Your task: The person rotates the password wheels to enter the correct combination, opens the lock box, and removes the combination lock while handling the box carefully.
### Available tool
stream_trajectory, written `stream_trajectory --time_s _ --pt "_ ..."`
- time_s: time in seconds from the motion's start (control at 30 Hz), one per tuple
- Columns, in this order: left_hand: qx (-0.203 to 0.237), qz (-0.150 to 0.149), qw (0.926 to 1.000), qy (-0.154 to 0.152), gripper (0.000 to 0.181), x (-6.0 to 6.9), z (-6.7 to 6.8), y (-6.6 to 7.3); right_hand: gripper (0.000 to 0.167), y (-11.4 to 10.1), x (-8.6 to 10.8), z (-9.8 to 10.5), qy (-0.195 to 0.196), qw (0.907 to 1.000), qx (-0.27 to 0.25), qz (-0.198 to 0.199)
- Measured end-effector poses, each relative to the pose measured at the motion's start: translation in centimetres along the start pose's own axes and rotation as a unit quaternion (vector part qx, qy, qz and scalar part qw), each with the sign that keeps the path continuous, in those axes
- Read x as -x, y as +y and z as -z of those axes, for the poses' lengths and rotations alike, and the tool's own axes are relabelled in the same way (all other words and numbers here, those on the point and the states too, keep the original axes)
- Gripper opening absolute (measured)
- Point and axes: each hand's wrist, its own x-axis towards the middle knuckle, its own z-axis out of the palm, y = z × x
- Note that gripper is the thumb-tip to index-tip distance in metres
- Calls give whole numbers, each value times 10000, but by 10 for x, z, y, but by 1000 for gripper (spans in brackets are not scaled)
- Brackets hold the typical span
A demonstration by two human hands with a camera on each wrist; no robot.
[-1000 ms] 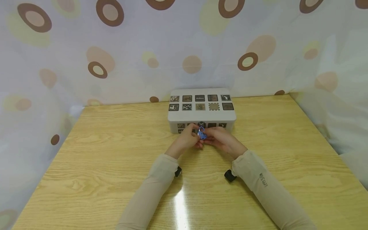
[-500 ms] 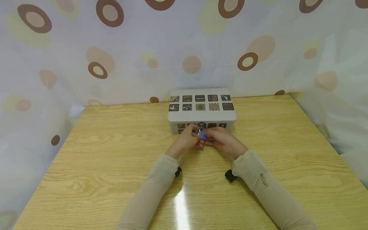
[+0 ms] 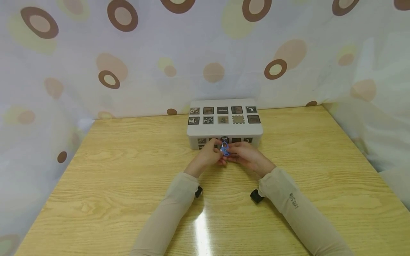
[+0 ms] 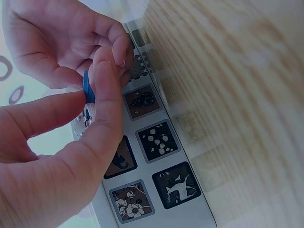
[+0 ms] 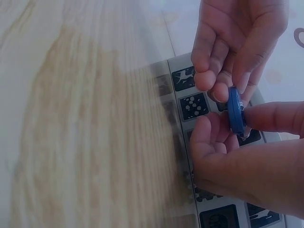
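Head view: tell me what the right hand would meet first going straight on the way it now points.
Past the blue object it pinches, the right hand would likely meet the left hand first; the white box lies close by, though depth is unclear.

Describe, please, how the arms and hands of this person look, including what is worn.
The left sleeve and right sleeve are light beige and wrinkled near the cuffs. Dark lettering, not clearly readable, marks the right one. A small black piece sticks out beside each cuff. The left hand and right hand wear no gloves.
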Motion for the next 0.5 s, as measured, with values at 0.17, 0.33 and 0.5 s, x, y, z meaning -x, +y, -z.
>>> stream_trajectory --time_s 0.17,0.33,0.5 --pt "5 -8 10000 -38 39 0 1 0 41 0 -1 -1 -29 9999 -163 -37" --pt "79 -8 10000 -58 39 1 1 0 37 1 -2 0 61 9994 -333 -101" --pt "59 -58 10000 -35 40 3 1 1 21 0 -3 -1 273 9985 -412 -222"
